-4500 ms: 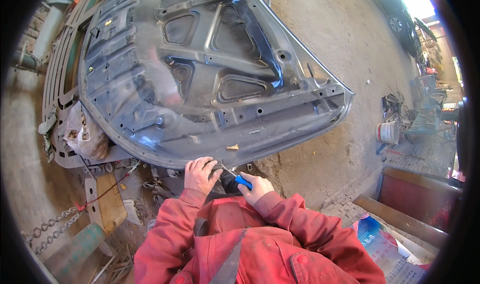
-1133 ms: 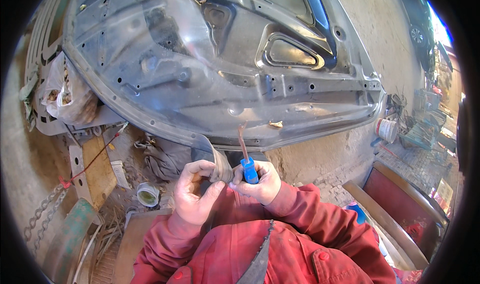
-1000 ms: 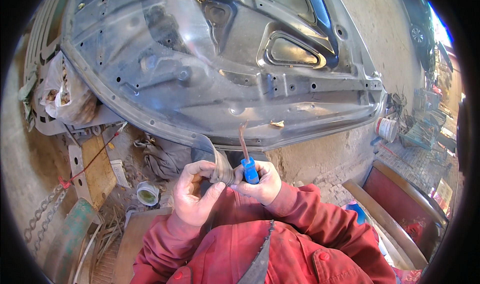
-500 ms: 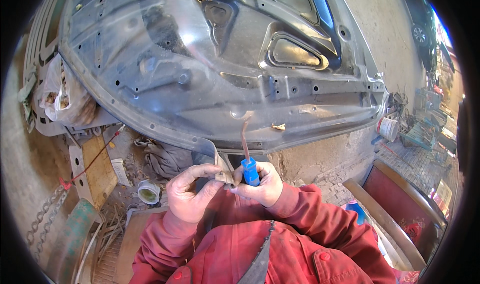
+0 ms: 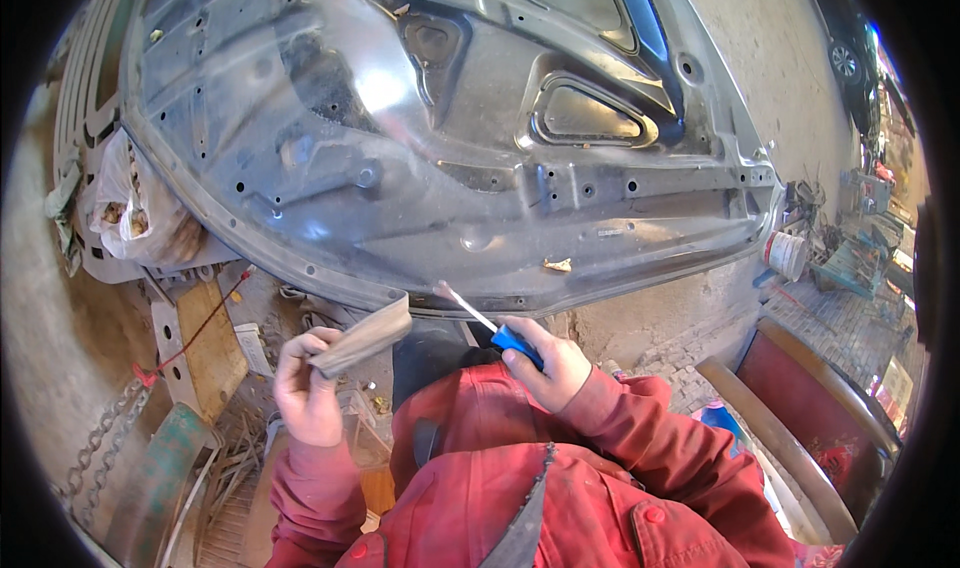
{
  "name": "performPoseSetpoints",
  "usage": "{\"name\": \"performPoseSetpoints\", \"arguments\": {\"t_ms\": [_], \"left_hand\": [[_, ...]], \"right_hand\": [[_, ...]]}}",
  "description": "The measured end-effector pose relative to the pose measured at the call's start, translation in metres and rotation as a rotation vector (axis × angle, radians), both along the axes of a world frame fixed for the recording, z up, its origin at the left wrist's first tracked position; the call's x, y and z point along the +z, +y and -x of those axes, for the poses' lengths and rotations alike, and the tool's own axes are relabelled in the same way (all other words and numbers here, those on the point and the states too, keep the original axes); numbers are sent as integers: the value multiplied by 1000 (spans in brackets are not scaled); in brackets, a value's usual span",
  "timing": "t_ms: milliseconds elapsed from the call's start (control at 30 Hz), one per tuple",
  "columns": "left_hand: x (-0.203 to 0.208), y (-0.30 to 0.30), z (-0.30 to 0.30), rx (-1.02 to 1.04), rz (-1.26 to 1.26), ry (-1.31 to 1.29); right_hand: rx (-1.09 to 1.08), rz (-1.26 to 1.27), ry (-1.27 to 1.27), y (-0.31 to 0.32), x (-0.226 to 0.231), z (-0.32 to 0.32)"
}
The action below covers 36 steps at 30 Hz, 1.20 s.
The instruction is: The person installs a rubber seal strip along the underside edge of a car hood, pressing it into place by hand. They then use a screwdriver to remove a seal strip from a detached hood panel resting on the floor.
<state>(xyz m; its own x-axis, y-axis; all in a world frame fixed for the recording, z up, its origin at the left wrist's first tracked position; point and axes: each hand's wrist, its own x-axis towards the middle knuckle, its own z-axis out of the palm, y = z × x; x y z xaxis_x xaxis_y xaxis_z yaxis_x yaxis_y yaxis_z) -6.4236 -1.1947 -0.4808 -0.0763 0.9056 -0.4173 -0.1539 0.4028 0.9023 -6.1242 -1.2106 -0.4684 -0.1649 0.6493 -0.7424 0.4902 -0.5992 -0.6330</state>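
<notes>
In front of me lies a grey car hood [image 5: 330,198], its ribbed underside facing up. A flat greyish rubber strip [image 5: 368,338] leaves the hood's near edge and folds toward me. My left hand [image 5: 308,388] pinches its free end between thumb and fingers. My right hand [image 5: 553,366] is wrapped round the blue handle of a screwdriver [image 5: 515,345]. The screwdriver's metal shaft slants up and left, its tip by the hood's near edge, right of the strip. Whether that tip touches the hood I cannot tell.
A leaf-like scrap [image 5: 558,265] lies on the hood. On the left are a plastic bag [image 5: 140,208], a chain [image 5: 98,446] with a red cord, and a wooden board [image 5: 212,353]. A red-backed chair [image 5: 805,398] stands at right, with a white bucket [image 5: 784,255] beyond.
My hands have moved apart. The left went left and down, drawing the strip's end with it. The screwdriver has tilted from nearly upright to leaning left.
</notes>
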Motion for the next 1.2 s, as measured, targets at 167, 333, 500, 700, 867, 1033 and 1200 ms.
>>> {"name": "performPoseSetpoints", "arguments": {"t_ms": [167, 333, 500, 700, 867, 1033, 1200], "left_hand": [[2, 4, 9, -44, -32, -33], [5, -2, -6, -125, -49, 23], [-37, 6, -8, 224, 222, 134], [-82, 15, -27, 158, 523, -2], [-86, 10, -30, 106, 511, 38], [-89, 7, -27, 82, 585, 38], [-86, 12, -25, 63, 601, 5]], "right_hand": [[137, -14, -38, 1, -6, 16], [156, -91, -54, 11, -10, 42], [119, -24, -56, 5, -12, 48], [18, -19, -26, -1, -16, 58], [91, 25, -66, 8, -6, 56], [21, 110, 5, 10, -14, 55], [67, 35, -102, 2, -21, 59]]}}
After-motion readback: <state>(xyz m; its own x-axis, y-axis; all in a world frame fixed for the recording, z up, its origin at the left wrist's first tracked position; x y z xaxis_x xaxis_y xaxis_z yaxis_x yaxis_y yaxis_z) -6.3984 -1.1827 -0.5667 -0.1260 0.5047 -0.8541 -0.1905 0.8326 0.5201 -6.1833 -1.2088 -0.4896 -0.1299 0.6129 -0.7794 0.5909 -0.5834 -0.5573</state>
